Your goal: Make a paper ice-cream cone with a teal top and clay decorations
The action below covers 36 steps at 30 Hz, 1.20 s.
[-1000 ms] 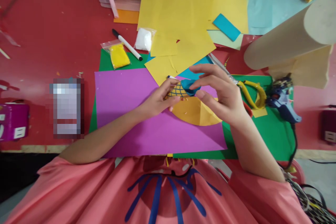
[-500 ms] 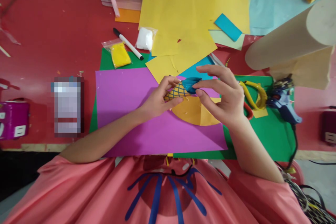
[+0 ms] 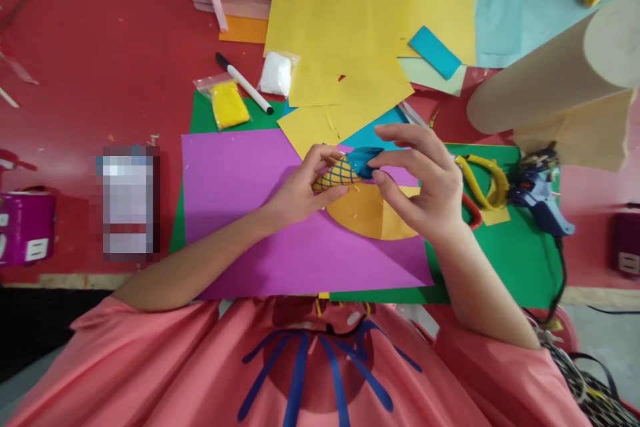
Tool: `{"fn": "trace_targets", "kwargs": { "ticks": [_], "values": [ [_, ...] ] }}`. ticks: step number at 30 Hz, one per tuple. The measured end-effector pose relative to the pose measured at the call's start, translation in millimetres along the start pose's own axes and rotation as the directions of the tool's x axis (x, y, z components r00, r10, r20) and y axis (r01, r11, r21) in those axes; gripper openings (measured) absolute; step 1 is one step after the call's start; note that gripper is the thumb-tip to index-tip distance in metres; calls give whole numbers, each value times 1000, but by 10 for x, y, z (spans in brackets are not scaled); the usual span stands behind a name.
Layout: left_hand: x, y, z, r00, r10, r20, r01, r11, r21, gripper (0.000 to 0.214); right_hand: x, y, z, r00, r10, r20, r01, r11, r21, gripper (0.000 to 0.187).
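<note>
My left hand [image 3: 300,190] is wrapped round a small paper pineapple [image 3: 334,175], a yellow body with a blue criss-cross grid, lying on its side above the table. From its right end stick out blue paper leaves [image 3: 363,159]. The thumb and forefinger of my right hand [image 3: 425,180] pinch the tip of these leaves, and its other fingers are lifted. Under both hands lie an orange paper piece [image 3: 395,213] with a rounded edge and a purple sheet [image 3: 300,253].
A blue glue gun [image 3: 543,203] lies right on a green sheet [image 3: 500,267], beside yellow looped handles [image 3: 483,180]. A large pale roll [image 3: 540,67] stands behind. Yellow sheets [image 3: 345,27], a marker [image 3: 245,83] and bags of yellow [image 3: 229,105] and white material [image 3: 275,73] lie ahead.
The blue leaves look slightly shifted under my right fingertips. My right hand has moved a very little; my left hand keeps its hold in the same place.
</note>
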<state>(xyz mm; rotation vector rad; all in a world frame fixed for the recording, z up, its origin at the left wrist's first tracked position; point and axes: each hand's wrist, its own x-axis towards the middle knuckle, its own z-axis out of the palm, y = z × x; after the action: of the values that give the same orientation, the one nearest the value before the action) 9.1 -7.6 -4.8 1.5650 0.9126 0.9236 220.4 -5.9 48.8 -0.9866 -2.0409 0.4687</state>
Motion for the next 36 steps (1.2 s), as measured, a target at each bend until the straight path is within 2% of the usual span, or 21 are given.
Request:
{"fn": "trace_targets", "kwargs": {
  "ticks": [10, 16, 20, 27, 36],
  "values": [
    [-3, 13, -7, 999, -52, -5, 53, 998, 18, 42, 21, 4, 34, 1000, -9, -12, 8, 1000, -18, 7],
    [11, 59, -13, 997, -76, 8, 76, 997, -28, 41, 32, 15, 44, 993, 101, 64, -106, 990, 88, 3],
    [22, 67, -16, 997, -73, 19, 73, 997, -38, 43, 32, 13, 26, 988, 123, 87, -134, 983, 124, 5],
    [19, 82, -18, 997, -78, 1, 78, 997, -24, 42, 31, 31, 14, 997, 74, 35, -77, 995, 66, 7],
    [11, 83, -7, 998, -69, -4, 69, 997, -17, 42, 10, 53, 50, 998, 49, 26, -51, 997, 60, 7]
  ]
}}
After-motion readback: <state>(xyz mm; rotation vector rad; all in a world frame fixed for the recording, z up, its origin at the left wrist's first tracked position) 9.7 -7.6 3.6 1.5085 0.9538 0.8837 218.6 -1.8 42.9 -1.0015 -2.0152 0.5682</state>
